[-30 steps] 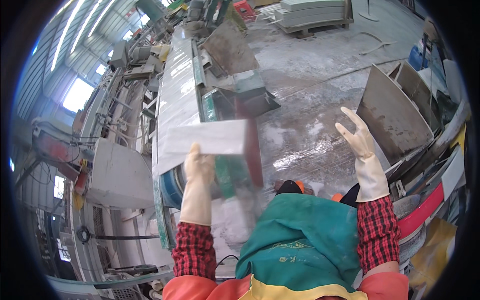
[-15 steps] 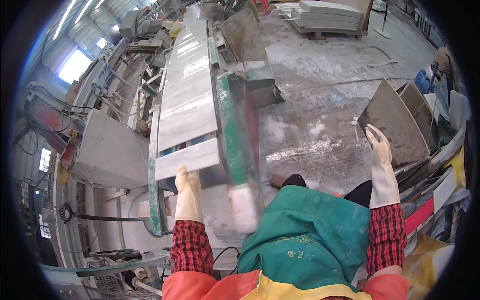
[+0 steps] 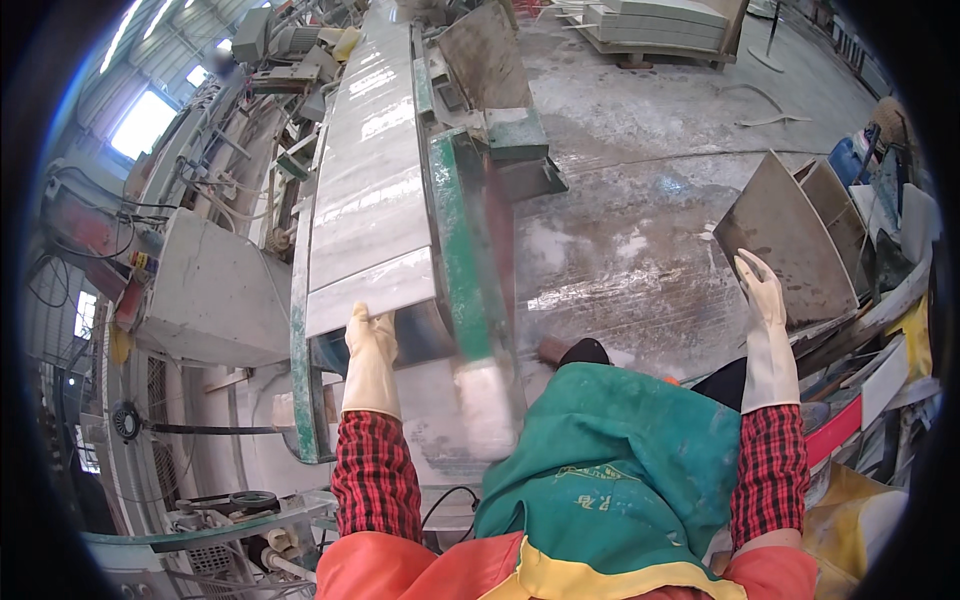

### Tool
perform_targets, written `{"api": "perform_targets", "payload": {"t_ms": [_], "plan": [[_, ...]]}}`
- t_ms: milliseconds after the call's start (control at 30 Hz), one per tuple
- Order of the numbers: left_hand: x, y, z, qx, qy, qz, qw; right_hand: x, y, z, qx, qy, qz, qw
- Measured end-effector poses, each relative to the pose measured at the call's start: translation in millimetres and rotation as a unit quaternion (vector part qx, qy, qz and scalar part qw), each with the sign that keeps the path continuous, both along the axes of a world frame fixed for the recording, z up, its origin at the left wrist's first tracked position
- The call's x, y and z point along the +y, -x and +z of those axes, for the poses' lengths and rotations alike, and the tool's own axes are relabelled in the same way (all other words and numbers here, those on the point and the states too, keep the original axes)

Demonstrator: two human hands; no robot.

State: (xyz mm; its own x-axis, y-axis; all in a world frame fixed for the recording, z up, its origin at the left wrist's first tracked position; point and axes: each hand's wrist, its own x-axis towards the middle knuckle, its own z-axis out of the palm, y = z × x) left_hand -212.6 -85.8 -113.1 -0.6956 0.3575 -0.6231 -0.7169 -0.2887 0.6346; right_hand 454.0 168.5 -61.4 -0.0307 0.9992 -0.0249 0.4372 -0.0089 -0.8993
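Observation:
In a cream rubber glove, my left hand (image 3: 371, 360) is closed on the near edge of a pale, glossy stone strip (image 3: 375, 289), thumb on top and fingers underneath. The strip lies across the near end of a long conveyor, its far edge against the row of similar wet slabs (image 3: 365, 205). Out to the right, my gloved right hand (image 3: 767, 320) hangs in the air with its fingers stretched out and nothing in it. Nearest to it is a brown slab (image 3: 785, 245) leaning at the right side; whether they touch I cannot tell.
A worn green side rail (image 3: 461, 270) runs along the conveyor's right, beside a green-topped box (image 3: 516, 133). A large pale block (image 3: 215, 290) stands to the left. White slabs (image 3: 655, 28) lie stacked on a pallet far right. Offcuts and scrap crowd the right edge.
My left hand has moved away from me, pushing the strip forward. The gap between the strip and the slab ahead has closed. My right hand has hardly moved.

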Motion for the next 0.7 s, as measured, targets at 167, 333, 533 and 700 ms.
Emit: {"api": "perform_targets", "payload": {"t_ms": [167,333,533,700], "plan": [[3,3,1,-0.002,-0.004,0.002,1.0,4,2,-4,-0.01,-0.019,0.016,1.0],[3,0,11,0.015,0.047,-0.007,0.999,2,8,0,0.012,-0.013,0.014,1.0],[6,-54,87,0.121,0.158,-0.084,0.976,2,10,2,0.022,-0.015,0.016,1.0],[-14,-18,65,0.153,0.263,-0.2,0.931,5,12,-6,0.018,0.007,0.016,1.0]]}}
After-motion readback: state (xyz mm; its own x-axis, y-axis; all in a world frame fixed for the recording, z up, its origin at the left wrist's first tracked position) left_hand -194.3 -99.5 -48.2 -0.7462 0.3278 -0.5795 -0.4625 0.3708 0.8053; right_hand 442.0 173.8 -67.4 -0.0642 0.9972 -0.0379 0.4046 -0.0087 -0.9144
